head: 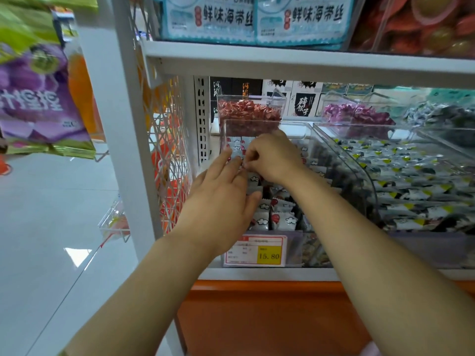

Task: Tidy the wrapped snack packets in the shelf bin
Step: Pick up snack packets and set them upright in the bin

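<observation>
Two hands inside clear bin (305, 128) on shelf (257, 274), left hand (221, 201) flat, fingers (227, 164) straight over white packets (284, 219), right hand (273, 158) curled, pinching one of them, price tag (257, 250) at front

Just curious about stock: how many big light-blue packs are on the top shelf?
2. One light-blue pack sits on the left of the top shelf, the second pack directly to its right. More may lie hidden beneath or behind them.
</observation>
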A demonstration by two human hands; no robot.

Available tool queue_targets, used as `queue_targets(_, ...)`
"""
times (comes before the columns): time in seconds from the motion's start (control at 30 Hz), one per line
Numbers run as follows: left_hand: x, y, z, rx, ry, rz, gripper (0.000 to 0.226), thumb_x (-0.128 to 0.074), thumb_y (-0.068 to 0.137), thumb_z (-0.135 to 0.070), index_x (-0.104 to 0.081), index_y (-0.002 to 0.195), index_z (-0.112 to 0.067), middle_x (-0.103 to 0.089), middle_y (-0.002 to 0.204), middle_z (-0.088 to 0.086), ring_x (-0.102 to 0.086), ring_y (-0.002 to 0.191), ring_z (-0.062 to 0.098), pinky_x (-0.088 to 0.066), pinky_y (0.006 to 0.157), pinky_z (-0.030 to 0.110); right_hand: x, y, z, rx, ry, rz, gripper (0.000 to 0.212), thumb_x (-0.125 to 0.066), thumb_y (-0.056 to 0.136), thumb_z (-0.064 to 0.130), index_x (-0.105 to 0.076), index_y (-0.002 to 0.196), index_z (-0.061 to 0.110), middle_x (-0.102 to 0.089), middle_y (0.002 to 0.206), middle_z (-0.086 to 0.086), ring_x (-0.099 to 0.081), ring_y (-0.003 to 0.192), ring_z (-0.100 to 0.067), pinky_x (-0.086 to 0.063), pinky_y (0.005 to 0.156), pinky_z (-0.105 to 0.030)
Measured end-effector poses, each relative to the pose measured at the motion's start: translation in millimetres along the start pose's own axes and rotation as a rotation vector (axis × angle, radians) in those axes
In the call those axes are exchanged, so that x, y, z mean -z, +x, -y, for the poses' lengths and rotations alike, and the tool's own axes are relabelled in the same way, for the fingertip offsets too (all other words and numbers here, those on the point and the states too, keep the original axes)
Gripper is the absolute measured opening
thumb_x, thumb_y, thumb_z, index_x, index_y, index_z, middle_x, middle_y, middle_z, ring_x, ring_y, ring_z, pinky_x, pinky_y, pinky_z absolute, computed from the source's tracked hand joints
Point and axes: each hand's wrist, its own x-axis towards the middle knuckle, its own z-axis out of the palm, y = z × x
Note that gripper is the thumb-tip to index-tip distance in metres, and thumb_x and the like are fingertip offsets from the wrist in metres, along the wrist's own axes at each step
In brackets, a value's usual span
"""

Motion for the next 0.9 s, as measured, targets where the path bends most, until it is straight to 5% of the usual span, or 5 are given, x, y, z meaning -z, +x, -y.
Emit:
queue_targets(0.17, 0, -2, 3, -0.009, -0.025, 0.009, 0.057, -0.024, 0.096, -0.045, -0.032, 0.143, -0.013, -0.015, 0.156, 0.001, 0.009, 0.144, 0.012, -0.009, 0.118, 0.038, 12, -1, 1, 0.007, 0.375, -0.098, 0.01, -0.059, 0.089, 0.012, -0.068, 0.087, 0.009, -0.068, 0.092, -0.003, -0.059, 0.085, -0.015, -0.049, 0.083, -0.035)
queue_targets(0.37, 1, -5, 1, 0.007, -0.035, 0.014, 0.056, -0.026, 0.097, -0.045, -0.032, 0.143, -0.015, -0.014, 0.157, -0.001, 0.01, 0.144, 0.012, -0.01, 0.118, 0.039, 1, -9, -7, 0.005, 0.111, 0.071, 0.02, -0.058, 0.092, 0.026, -0.067, 0.108, 0.018, -0.066, 0.11, -0.001, -0.044, 0.117, -0.026, -0.041, 0.096, -0.04)
queue_targets(0.53, 1, -5, 1, 0.013, -0.039, 0.013, 0.055, -0.026, 0.096, -0.045, -0.032, 0.143, -0.016, -0.016, 0.156, -0.002, 0.01, 0.144, 0.012, -0.01, 0.118, 0.038, -3, -8, -5, -0.018, 0.117, 0.052, 0.01, -0.064, 0.087, 0.024, -0.071, 0.093, 0.019, -0.068, 0.102, 0.001, -0.043, 0.117, -0.025, -0.042, 0.094, -0.037)
queue_targets(0.67, 1, -5, 0, 0.013, -0.045, 0.013, 0.055, -0.027, 0.096, -0.044, -0.031, 0.144, -0.016, -0.016, 0.156, -0.001, 0.01, 0.144, 0.012, -0.011, 0.118, 0.039, -1, -5, -4, -0.007, 0.267, -0.024, 0.005, -0.066, 0.084, 0.012, -0.067, 0.079, 0.012, -0.066, 0.084, 0.002, -0.058, 0.091, -0.019, -0.049, 0.084, -0.04)
queue_targets(0.9, 1, -4, 1, 0.011, -0.07, 0.01, 0.056, -0.028, 0.095, -0.047, -0.034, 0.142, -0.016, -0.017, 0.156, -0.001, 0.009, 0.144, 0.01, -0.014, 0.117, 0.041, 17, -10, -3, 0.028, 0.503, -0.291, 0.01, -0.059, 0.088, 0.009, -0.059, 0.081, 0.016, -0.051, 0.075, 0.017, -0.048, 0.07, 0.004, -0.039, 0.066, -0.01)
